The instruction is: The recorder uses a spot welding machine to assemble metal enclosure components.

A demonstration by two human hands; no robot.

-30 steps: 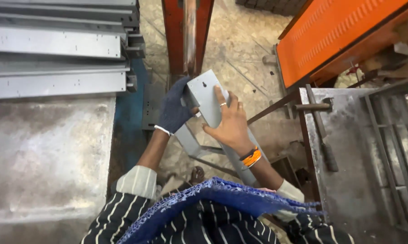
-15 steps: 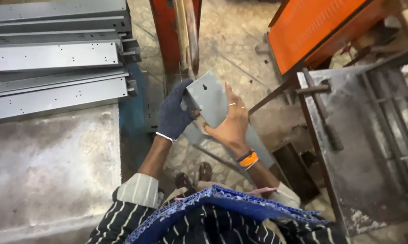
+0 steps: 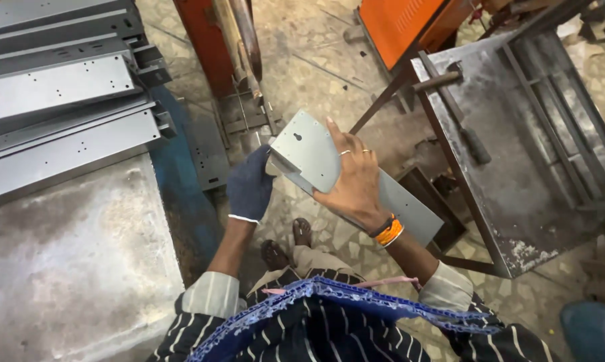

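lowered from the red post, grey metal channel with punched holes; left hand, right hand grip clenched.

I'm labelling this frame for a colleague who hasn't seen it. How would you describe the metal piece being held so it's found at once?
Start at the grey steel table on the right and look left to the two hands in mid-frame. Between the gloved left hand and bare right hand is a long grey sheet-metal channel. Unlike the stacked channels upper left, it is off the pile, tilted.
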